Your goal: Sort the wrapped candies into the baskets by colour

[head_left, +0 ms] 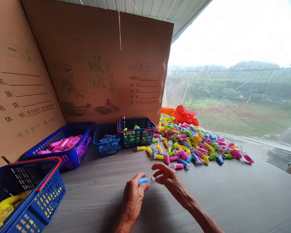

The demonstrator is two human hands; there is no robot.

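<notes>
My left hand (133, 197) is closed around a small blue plastic piece (143, 181) with a clear end, low over the grey table. Just to its right, my right hand (167, 176) pinches a small clear plastic piece (153, 178) at its fingertips, its upper fingers curved above. A narrow gap separates the clear piece from the blue one. Beyond my hands lies a heap of similar pieces (199, 145) in pink, yellow, green and blue with clear ends.
Yellow pieces fill a red-handled blue basket (50, 197) at the near left. Behind it stand a basket of pink pieces (80, 152), a basket of blue pieces (109, 149) and a basket with green pieces (138, 137). Cardboard (94, 42) walls the back; an orange-red bag (185, 116) lies behind the heap.
</notes>
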